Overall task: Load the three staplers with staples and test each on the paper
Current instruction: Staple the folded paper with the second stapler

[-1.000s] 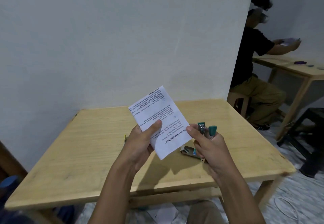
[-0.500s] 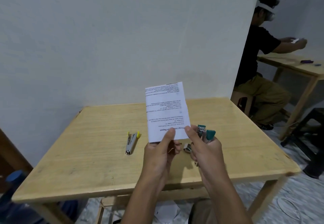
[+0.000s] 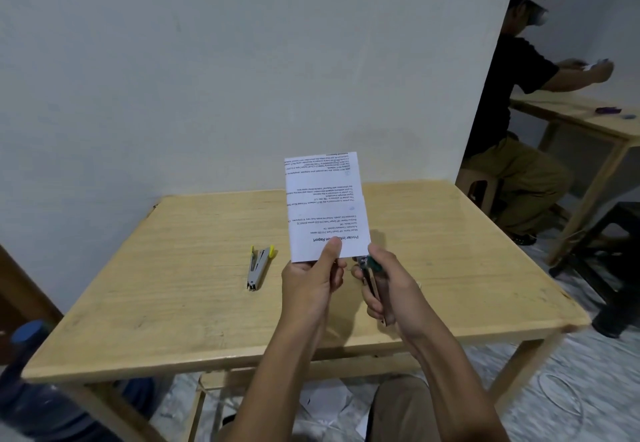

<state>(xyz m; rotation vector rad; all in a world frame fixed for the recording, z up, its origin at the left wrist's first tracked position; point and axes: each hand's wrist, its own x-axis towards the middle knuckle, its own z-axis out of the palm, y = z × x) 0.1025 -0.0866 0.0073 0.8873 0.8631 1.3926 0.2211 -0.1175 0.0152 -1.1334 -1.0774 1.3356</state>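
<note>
1. Wooden tabletop (image 3: 173,303) is carrying yellow-tipped stapler (image 3: 259,268), left of centre.
2. L hand (image 3: 308,286) is pinching folded paper (image 3: 325,206) upright, towards near edge.
3. R hand (image 3: 391,286) is gripping green stapler (image 3: 372,265) at paper's lower right corner.

Setting: plain indoor work room, fitted out as paired desk stations. Bare white wall (image 3: 207,61). Against it stands a light wooden table (image 3: 138,303), which carries a yellow-tipped stapler (image 3: 259,268). A second wooden table (image 3: 588,119) of like make stands in the bay to the right, with small items on top. A seated person (image 3: 512,95) in a head-worn rig works at it from a low wooden stool (image 3: 479,189). Dark stool (image 3: 620,220) nearby. Pale patterned floor (image 3: 606,372) with loose paper sheets (image 3: 325,398) under the near table. Large blue water bottle (image 3: 31,372) at lower left.
</note>
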